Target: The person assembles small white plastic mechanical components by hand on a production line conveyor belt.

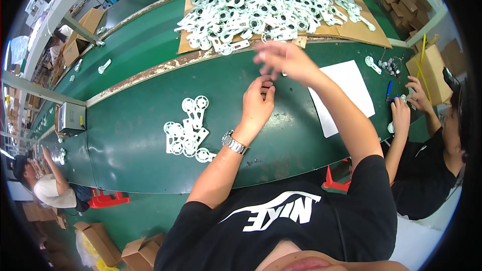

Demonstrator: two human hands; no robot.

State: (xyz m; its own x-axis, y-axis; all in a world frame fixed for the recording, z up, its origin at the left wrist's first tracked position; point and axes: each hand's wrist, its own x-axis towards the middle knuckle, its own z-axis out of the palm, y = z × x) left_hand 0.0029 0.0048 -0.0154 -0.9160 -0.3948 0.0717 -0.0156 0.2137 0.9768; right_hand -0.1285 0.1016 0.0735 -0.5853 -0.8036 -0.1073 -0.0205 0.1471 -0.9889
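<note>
My left hand [258,101], with a metal watch [234,143] on its wrist, is over the green worktable [135,103]. Its fingers are curled in toward the thumb, and whatever may be between them is hidden. My right hand [288,62] is just beyond it, near the pile's front edge, its fingers smeared by motion. A small group of pale plastic parts with ring-shaped ends [186,135] lies on the table left of my left hand. At the far side, a large heap of similar pale parts [256,10] rests on cardboard [351,27].
A white sheet [344,98] lies under my right forearm. On the right, a co-worker's hands [401,110] work near blue-handled pliers [389,90] and small metal pieces [390,66]. A worn raised ledge [150,73] separates the table from a green belt [135,37]. Red stools [336,180] stand below.
</note>
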